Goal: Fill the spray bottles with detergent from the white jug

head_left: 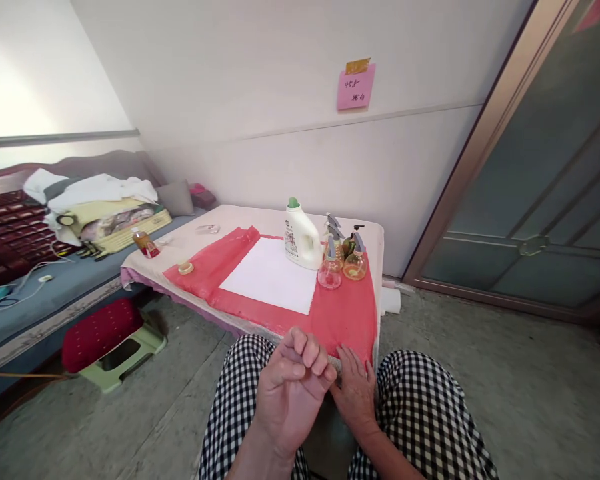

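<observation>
My left hand (293,390) is raised in front of my knees with its fingers curled loosely inward; nothing shows inside them. My right hand (355,390) lies lower, fingers stretched out flat toward the near edge of the low table (215,220), just under the red cloth (345,313). On the red cloth lies a white sheet (273,275). Behind it stand a white detergent bottle (300,237) with a green cap and several small spray bottles (343,257) holding amber and pink liquid. My legs in checked trousers (425,407) flank both hands.
A roll of tape (185,268) and a small amber bottle (144,243) rest at the table's left. A red-cushioned green stool (107,340) stands on the floor left. A sofa with piled bedding (100,210) runs along the left. A glass door (540,200) is right; a pink note (355,87) hangs on the wall.
</observation>
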The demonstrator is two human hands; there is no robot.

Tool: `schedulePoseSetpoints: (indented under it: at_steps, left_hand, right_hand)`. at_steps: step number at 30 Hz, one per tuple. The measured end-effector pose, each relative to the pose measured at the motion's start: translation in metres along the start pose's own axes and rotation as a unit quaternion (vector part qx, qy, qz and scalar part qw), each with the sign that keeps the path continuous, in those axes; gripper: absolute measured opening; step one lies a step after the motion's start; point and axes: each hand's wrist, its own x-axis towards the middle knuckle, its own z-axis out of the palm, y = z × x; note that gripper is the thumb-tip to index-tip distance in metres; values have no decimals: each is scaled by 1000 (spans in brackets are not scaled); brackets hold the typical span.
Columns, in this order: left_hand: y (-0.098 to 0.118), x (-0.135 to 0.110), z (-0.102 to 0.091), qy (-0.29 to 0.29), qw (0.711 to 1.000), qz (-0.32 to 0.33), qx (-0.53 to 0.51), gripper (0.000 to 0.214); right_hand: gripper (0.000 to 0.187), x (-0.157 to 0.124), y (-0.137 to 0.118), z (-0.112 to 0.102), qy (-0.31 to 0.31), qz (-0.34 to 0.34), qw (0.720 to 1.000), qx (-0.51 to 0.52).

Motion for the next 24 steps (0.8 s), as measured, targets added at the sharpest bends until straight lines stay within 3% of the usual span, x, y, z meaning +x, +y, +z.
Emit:
schedulePoseSetpoints:
  at_steps: [10, 24]
  left_hand:
    - [-3, -4, -2, -21, 999, -14, -31, 21]
    - [-3, -5, -1, 10, 996, -25, -86, 15]
  right_hand:
    - [50, 1, -3, -3, -19, 7, 1000, -16]
    - [51, 0, -2, -3, -25, 1, 999, -29]
